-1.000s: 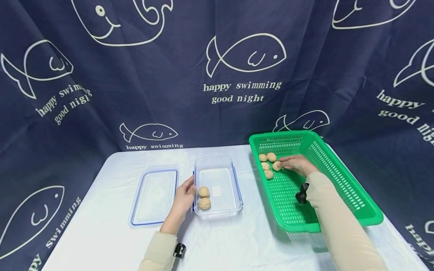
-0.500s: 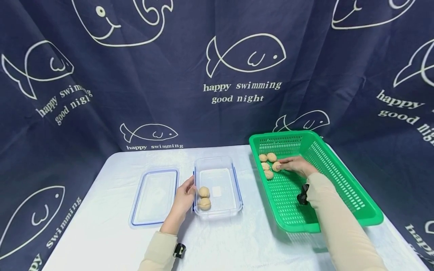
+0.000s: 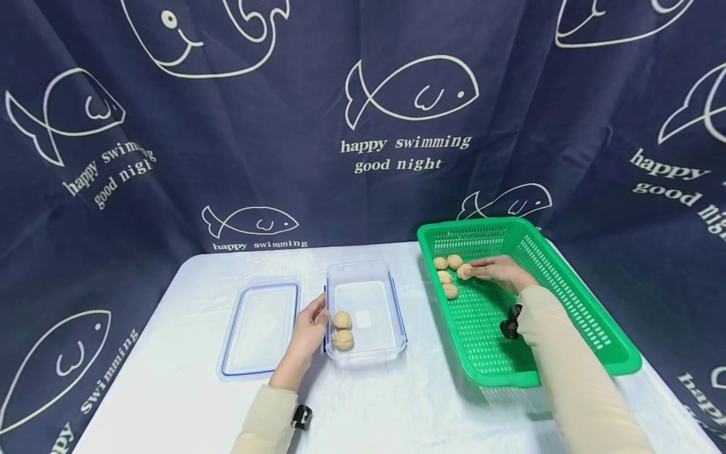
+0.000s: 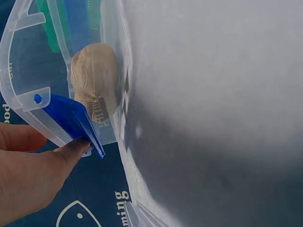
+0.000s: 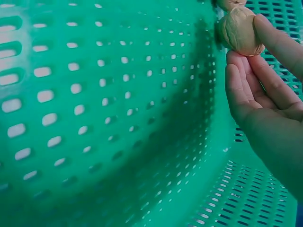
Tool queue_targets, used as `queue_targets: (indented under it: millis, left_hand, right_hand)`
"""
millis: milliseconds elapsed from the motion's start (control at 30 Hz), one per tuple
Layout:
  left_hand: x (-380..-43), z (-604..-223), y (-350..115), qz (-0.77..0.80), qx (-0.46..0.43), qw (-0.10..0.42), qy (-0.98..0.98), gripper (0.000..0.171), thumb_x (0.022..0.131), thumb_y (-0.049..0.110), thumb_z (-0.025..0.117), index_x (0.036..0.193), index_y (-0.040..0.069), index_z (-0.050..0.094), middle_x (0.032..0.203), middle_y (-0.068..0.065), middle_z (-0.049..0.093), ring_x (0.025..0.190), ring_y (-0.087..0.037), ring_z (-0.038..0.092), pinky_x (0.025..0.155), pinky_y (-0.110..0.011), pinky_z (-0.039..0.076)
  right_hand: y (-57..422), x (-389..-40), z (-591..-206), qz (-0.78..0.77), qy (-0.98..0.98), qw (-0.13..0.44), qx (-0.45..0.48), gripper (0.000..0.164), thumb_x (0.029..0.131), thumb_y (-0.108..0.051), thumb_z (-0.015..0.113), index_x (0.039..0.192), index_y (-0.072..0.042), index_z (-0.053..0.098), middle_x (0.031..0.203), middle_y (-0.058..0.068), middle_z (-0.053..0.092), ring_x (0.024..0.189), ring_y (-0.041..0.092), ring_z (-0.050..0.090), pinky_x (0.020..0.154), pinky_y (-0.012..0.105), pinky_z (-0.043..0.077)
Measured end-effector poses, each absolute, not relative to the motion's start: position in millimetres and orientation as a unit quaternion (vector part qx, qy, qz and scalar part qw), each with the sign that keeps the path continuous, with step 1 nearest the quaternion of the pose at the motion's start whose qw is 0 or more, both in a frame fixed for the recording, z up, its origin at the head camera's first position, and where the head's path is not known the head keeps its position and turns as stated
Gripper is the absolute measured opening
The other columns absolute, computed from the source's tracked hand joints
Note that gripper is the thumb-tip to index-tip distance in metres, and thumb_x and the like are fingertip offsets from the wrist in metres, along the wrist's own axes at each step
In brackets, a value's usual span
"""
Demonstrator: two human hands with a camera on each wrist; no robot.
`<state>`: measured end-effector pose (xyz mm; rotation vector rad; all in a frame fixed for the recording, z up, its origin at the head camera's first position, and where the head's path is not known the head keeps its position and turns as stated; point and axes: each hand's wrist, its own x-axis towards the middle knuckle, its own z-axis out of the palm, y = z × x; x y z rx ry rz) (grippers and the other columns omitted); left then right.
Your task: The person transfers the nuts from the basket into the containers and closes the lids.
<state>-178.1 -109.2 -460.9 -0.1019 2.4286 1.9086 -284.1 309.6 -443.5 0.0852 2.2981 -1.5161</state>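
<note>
Between the thumb and fingertips of my right hand (image 3: 501,272) is a walnut (image 5: 241,32), pinched inside the green basket (image 3: 482,347). Several other walnuts (image 3: 450,291) lie along the basket's left wall. My left hand (image 3: 309,325) grips the left side of a clear plastic food container (image 3: 377,309), its thumb against the blue latch (image 4: 71,116) in the left wrist view. Two walnuts, a rear one (image 3: 343,320) and a front one (image 3: 343,340), sit in the container by its left wall. Part of the right palm and fingers is hidden in the head view.
A clear lid with a blue seal (image 3: 261,331) lies flat to the left of the container. White cloth covers the table (image 3: 170,378). Behind it hangs a dark blue curtain (image 3: 317,183) with fish drawings. The basket's raised walls stand around the right hand.
My right hand has moved slightly up and away with the pinched walnut. The left hand and the container stay in place.
</note>
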Motion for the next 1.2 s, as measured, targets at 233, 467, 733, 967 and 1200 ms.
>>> queue_targets:
  millis: [233, 467, 733, 967, 1200]
  left_hand:
    - [-178, -461, -109, 0.619, -0.029, 0.021, 0.784, 0.045, 0.1, 0.003, 0.045, 0.143, -0.005, 0.038, 0.142, -0.027, 0.043, 0.133, -0.04, 0.04, 0.112, -0.048, 0.033]
    - [-178, -462, -109, 0.619, -0.031, 0.021, 0.784, 0.045, 0.1, 0.003, 0.045, 0.143, -0.006, 0.037, 0.142, -0.027, 0.044, 0.133, -0.04, 0.04, 0.112, -0.048, 0.033]
    - [-178, -460, -109, 0.623, -0.03, 0.022, 0.781, 0.045, 0.1, 0.003, 0.044, 0.143, -0.006, 0.037, 0.142, -0.027, 0.043, 0.132, -0.04, 0.04, 0.112, -0.047, 0.034]
    - [-178, -459, -109, 0.628, -0.033, 0.026, 0.777, 0.045, 0.1, 0.002, 0.044, 0.144, -0.006, 0.036, 0.143, -0.027, 0.042, 0.134, -0.039, 0.039, 0.113, -0.047, 0.033]
    - [-179, -460, -108, 0.627, -0.03, 0.024, 0.778, 0.045, 0.1, 0.002, 0.044, 0.144, -0.006, 0.037, 0.143, -0.027, 0.043, 0.133, -0.039, 0.04, 0.112, -0.046, 0.034]
  right_hand:
    - [309, -284, -433, -0.556, 0.811, 0.18, 0.024, 0.061, 0.095, -0.02, 0.062, 0.142, 0.009, 0.037, 0.15, 0.026, 0.032, 0.135, 0.037, 0.036, 0.113, 0.043, 0.034]
    - [302, -284, -422, -0.577, 0.799, 0.168, 0.017, 0.064, 0.093, -0.022, 0.065, 0.143, 0.006, 0.037, 0.149, 0.025, 0.035, 0.133, 0.033, 0.041, 0.114, 0.043, 0.032]
    - [291, -283, -406, -0.606, 0.779, 0.161, 0.03, 0.066, 0.093, -0.025, 0.065, 0.146, 0.0, 0.036, 0.152, 0.018, 0.032, 0.136, 0.027, 0.04, 0.118, 0.042, 0.023]
    - [276, -279, -387, -0.624, 0.767, 0.148, 0.034, 0.07, 0.09, -0.028, 0.069, 0.146, -0.001, 0.037, 0.152, 0.016, 0.033, 0.14, 0.028, 0.031, 0.119, 0.041, 0.022]
    - [264, -269, -371, -0.648, 0.748, 0.139, 0.037, 0.072, 0.089, -0.028, 0.07, 0.147, -0.002, 0.035, 0.153, 0.015, 0.033, 0.14, 0.027, 0.032, 0.118, 0.038, 0.025]
